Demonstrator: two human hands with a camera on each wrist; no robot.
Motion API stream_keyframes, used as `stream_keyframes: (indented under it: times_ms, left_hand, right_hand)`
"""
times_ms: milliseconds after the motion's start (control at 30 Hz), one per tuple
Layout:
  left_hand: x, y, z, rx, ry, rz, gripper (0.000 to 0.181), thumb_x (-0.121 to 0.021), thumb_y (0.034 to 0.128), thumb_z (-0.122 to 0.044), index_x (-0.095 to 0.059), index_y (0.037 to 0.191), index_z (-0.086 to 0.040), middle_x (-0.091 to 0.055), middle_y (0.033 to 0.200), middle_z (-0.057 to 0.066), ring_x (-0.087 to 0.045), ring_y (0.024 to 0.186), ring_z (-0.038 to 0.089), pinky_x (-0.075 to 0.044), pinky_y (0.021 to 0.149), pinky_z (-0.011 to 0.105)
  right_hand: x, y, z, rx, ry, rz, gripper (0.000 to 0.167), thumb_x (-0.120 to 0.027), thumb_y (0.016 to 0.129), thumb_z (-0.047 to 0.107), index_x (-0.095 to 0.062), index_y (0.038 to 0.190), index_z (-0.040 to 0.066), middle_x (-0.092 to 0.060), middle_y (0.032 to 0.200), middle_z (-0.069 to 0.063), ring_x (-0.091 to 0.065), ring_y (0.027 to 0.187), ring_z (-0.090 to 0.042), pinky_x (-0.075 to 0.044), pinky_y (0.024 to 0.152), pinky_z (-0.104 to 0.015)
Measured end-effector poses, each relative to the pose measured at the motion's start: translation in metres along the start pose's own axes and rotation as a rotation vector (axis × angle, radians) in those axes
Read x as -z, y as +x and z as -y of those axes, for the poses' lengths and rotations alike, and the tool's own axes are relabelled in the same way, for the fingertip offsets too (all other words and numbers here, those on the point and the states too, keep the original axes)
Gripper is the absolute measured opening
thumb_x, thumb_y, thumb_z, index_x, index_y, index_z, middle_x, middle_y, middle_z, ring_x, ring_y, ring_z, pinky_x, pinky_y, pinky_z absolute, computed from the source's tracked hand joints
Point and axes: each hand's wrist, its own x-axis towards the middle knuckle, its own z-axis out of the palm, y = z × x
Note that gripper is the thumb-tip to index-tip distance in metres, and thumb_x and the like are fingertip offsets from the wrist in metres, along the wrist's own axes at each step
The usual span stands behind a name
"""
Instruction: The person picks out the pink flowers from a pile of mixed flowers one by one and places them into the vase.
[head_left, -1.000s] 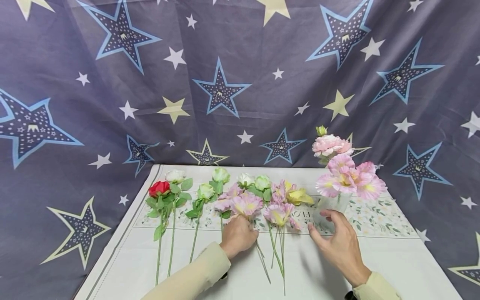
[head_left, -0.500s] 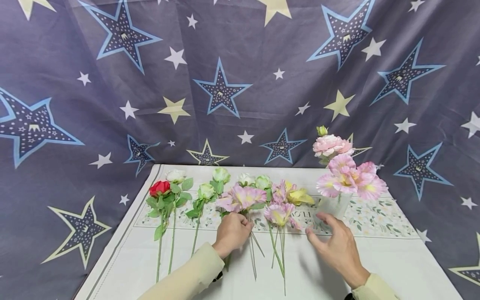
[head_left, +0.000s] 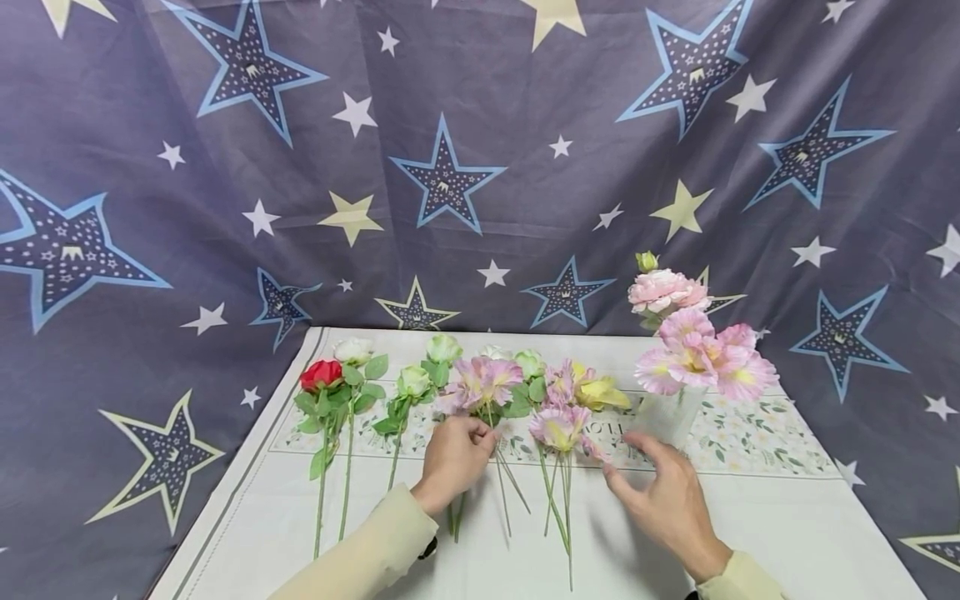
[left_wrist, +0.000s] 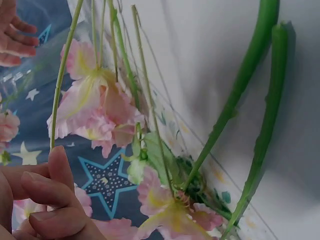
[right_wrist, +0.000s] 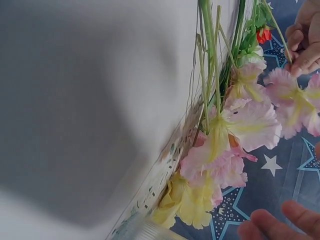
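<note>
My left hand [head_left: 456, 460] pinches the thin stem of a pink-and-yellow flower [head_left: 487, 380] between thumb and finger, the bloom just above the fingers. In the left wrist view this stem [left_wrist: 59, 90] rises from the fingertips [left_wrist: 61, 165]; in the right wrist view the bloom [right_wrist: 296, 102] hangs beside the left hand [right_wrist: 306, 45]. Holding nothing, my right hand [head_left: 667, 500] hovers with thumb and fingers apart, below a translucent vase [head_left: 667, 417] with pink flowers [head_left: 693, 354]. Between the hands lies another pink-and-yellow flower [head_left: 558, 428].
A red rose [head_left: 321, 375], a white rose [head_left: 352, 351] and pale green roses [head_left: 414, 381] lie at the left. A yellow flower [head_left: 602, 392] lies left of the vase. Printed cloth [head_left: 757, 437] crosses the white table [head_left: 787, 525], with a star-patterned curtain [head_left: 480, 250] behind.
My left hand has moved slightly left with the pinched stem, and its pink flower has shifted and turned. My right hand has drifted a little left and down.
</note>
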Motion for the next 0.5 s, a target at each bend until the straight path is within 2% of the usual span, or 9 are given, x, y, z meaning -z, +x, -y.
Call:
stream_keyframes:
  times_ms: [300, 500]
  left_hand:
    - [0.008, 0.0, -0.003, -0.086, -0.038, -0.022, 0.014, -0.077, 0.0936, -0.019, -0.08, 0.082, -0.012, -0.064, 0.064, -0.01, -0.053, 0.052, 0.008, -0.044, 0.049, 0.025]
    - [0.011, 0.001, -0.007, -0.11, -0.055, -0.044, 0.012, -0.078, 0.0925, -0.017, -0.08, 0.081, -0.014, -0.062, 0.064, -0.009, -0.053, 0.055, 0.007, -0.044, 0.051, 0.024]
  right_hand:
    - [-0.007, -0.002, 0.002, 0.016, 0.011, -0.027, 0.039, -0.091, 0.074, 0.02, -0.076, 0.109, 0.01, -0.075, 0.11, -0.009, -0.07, 0.093, -0.027, -0.053, 0.083, -0.049]
    - [-0.01, -0.003, 0.004, 0.014, 0.017, -0.034, 0.038, -0.091, 0.074, 0.02, -0.076, 0.108, 0.013, -0.076, 0.108, -0.006, -0.07, 0.091, -0.023, -0.052, 0.082, -0.045]
